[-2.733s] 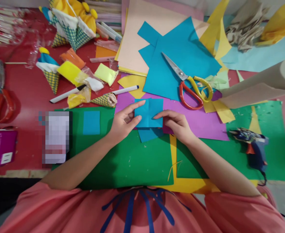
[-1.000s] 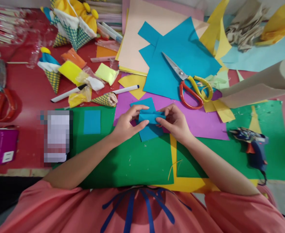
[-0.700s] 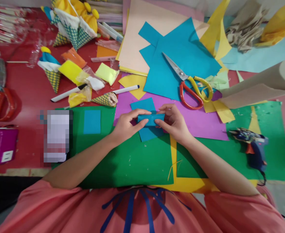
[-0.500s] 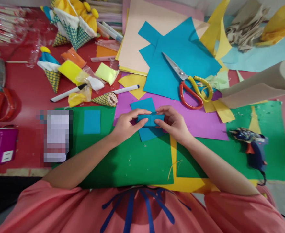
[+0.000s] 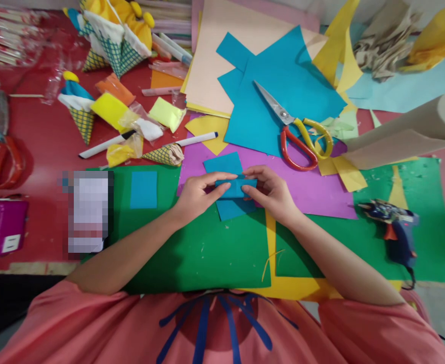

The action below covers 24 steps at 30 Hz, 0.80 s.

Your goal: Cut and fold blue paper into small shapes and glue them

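My left hand (image 5: 197,194) and my right hand (image 5: 271,192) pinch a small folded blue paper piece (image 5: 234,188) between thumbs and fingers, just above the table. Under it lie more blue paper squares (image 5: 224,163), resting on a purple sheet (image 5: 313,189) and a green sheet (image 5: 207,253). A separate blue rectangle (image 5: 143,189) lies flat on the green sheet to the left of my left hand.
Red-and-yellow scissors (image 5: 296,134) lie on a large blue sheet (image 5: 283,96) beyond my hands. A blue glue gun (image 5: 395,227) sits at the right. Markers (image 5: 104,145), paper cones (image 5: 80,114), foam pieces and a brown paper roll (image 5: 412,129) crowd the red table (image 5: 36,136).
The flat blue square was lifted and folded into a narrow strip between both hands. Over the last half second the hands barely move, fingers pressing closer on the fold.
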Each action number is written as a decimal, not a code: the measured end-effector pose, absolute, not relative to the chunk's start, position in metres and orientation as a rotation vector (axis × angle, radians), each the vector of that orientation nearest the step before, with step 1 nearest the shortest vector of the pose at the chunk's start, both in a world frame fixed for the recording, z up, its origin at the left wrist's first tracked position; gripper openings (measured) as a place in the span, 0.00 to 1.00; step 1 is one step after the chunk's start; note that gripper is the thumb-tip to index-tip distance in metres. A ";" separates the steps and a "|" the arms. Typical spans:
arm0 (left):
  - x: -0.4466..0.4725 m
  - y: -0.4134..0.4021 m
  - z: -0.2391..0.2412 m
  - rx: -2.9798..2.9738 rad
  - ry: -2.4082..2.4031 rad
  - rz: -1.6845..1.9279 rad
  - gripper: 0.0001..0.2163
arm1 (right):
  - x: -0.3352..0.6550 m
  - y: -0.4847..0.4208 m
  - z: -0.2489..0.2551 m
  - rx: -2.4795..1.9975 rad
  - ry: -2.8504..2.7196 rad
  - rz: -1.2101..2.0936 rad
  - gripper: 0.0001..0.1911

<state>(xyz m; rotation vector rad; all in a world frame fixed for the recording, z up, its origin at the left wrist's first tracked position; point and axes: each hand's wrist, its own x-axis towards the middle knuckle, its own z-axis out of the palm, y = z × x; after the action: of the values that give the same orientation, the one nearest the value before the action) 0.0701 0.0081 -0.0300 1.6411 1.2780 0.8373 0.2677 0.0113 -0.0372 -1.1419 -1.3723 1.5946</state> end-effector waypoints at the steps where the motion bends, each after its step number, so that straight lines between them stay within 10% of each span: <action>1: 0.070 0.008 -0.030 1.638 1.275 0.839 0.11 | 0.268 0.011 -0.037 -1.142 -1.383 1.588 0.16; 24: 0.070 0.008 -0.032 1.653 1.193 0.831 0.08 | 0.269 0.011 -0.035 -1.146 -1.649 1.411 0.12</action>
<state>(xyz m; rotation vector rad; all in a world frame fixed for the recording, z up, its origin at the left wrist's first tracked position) 0.0703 0.0083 -0.0324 1.6532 1.1934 0.8315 0.2687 0.0107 -0.0349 -1.1461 -1.6494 1.4106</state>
